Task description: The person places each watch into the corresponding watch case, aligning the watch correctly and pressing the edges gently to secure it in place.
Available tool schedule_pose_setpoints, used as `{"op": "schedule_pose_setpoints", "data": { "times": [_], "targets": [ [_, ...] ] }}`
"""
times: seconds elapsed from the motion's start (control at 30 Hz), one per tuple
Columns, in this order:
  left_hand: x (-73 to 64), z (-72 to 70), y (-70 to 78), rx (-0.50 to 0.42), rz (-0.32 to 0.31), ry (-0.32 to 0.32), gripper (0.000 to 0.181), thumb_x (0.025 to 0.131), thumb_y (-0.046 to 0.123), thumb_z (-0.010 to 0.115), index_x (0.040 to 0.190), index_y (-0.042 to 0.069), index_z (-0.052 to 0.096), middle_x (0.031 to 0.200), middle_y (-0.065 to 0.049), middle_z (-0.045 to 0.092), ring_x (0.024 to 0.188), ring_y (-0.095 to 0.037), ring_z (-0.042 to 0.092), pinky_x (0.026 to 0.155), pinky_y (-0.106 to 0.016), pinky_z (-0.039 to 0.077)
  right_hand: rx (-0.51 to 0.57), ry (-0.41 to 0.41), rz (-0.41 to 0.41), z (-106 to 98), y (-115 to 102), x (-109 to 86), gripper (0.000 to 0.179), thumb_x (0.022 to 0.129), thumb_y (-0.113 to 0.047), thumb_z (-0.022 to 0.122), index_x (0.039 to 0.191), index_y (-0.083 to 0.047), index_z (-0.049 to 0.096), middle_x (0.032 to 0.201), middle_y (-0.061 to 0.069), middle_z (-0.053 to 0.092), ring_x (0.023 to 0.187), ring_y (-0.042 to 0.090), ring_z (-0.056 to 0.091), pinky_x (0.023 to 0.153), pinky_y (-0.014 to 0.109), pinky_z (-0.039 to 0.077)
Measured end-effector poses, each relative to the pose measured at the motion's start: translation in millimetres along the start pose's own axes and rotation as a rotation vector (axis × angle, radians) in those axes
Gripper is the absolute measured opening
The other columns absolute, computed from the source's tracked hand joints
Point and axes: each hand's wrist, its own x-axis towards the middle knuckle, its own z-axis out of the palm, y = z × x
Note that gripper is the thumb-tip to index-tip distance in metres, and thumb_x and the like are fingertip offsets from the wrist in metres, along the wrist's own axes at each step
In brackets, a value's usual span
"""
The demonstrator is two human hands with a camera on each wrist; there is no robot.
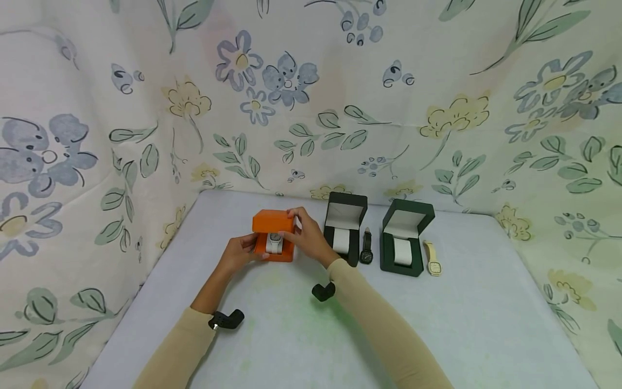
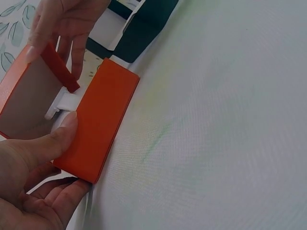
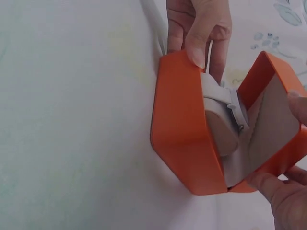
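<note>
An orange watch box [image 1: 273, 221] stands at the left of the table with its lid partly lowered. Inside, a white watch [image 1: 274, 244] is wrapped around a pale cushion [image 3: 222, 125]. My left hand [image 1: 239, 253] grips the box's base at its left end, thumb on the front wall and fingers around the side. At the right, my right hand [image 1: 307, 233] pinches the edge of the tilted lid [image 3: 276, 117] between thumb and fingers. Part of the watch is hidden under the lid in the head view.
Right of the orange box stand an open black watch box [image 1: 347, 208] and an open dark green one [image 1: 408, 216], each with a white cushion. A black watch [image 1: 366, 251] lies between them, a gold watch [image 1: 432, 262] farther right. Floral fabric [image 1: 340, 81] hangs behind the table.
</note>
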Motion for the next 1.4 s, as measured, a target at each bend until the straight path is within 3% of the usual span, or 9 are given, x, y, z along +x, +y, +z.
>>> {"op": "schedule_pose_setpoints", "data": {
  "times": [0.23,0.47,0.67,0.97,1.4],
  "targets": [
    [1.4,0.4,-0.7,0.008,-0.014,0.005,0.078,0.082,0.006,0.085,0.148,-0.006,0.045,0.15,-0.025,0.047,0.139,-0.036,0.046,0.108,-0.041,0.044,0.001,0.013,-0.019,2.5,2.2,-2.9,0.042,0.091,-0.011,0.077,0.116,-0.011,0.044,0.146,0.006,0.051,0.144,0.024,0.04,0.111,0.045,0.044],
    [1.2,0.4,-1.0,-0.018,-0.033,0.007,0.077,0.082,0.002,0.084,0.147,-0.008,0.046,0.15,-0.027,0.046,0.138,-0.037,0.047,0.108,-0.04,0.044,-0.037,0.019,-0.011,5.7,3.7,-6.7,0.043,0.091,-0.013,0.077,0.116,-0.012,0.043,0.151,0.007,0.049,0.145,0.025,0.04,0.11,0.038,0.045],
    [1.2,1.0,0.1,-0.026,-0.043,0.011,0.077,0.081,0.001,0.084,0.147,-0.007,0.046,0.15,-0.026,0.046,0.138,-0.037,0.047,0.108,-0.04,0.044,-0.054,0.03,-0.035,8.8,5.1,-9.5,0.043,0.092,-0.014,0.076,0.119,-0.011,0.042,0.153,0.01,0.046,0.146,0.028,0.038,0.11,0.039,0.044],
    [-0.1,2.1,1.1,-0.03,-0.031,0.011,0.076,0.08,0.0,0.085,0.146,-0.007,0.048,0.15,-0.025,0.047,0.139,-0.036,0.046,0.109,-0.039,0.043,-0.059,0.045,-0.06,12.1,4.8,-13.2,0.042,0.092,-0.01,0.074,0.119,-0.009,0.042,0.153,0.012,0.045,0.146,0.027,0.038,0.111,0.04,0.044],
    [1.3,0.8,0.1,0.011,-0.052,0.019,0.075,0.08,0.007,0.087,0.145,-0.004,0.051,0.148,-0.023,0.05,0.138,-0.035,0.048,0.11,-0.042,0.043,-0.062,0.057,-0.08,16.0,9.5,-17.2,0.041,0.093,-0.009,0.074,0.12,-0.009,0.043,0.156,0.006,0.043,0.147,0.023,0.036,0.112,0.039,0.042]
  ]
}}
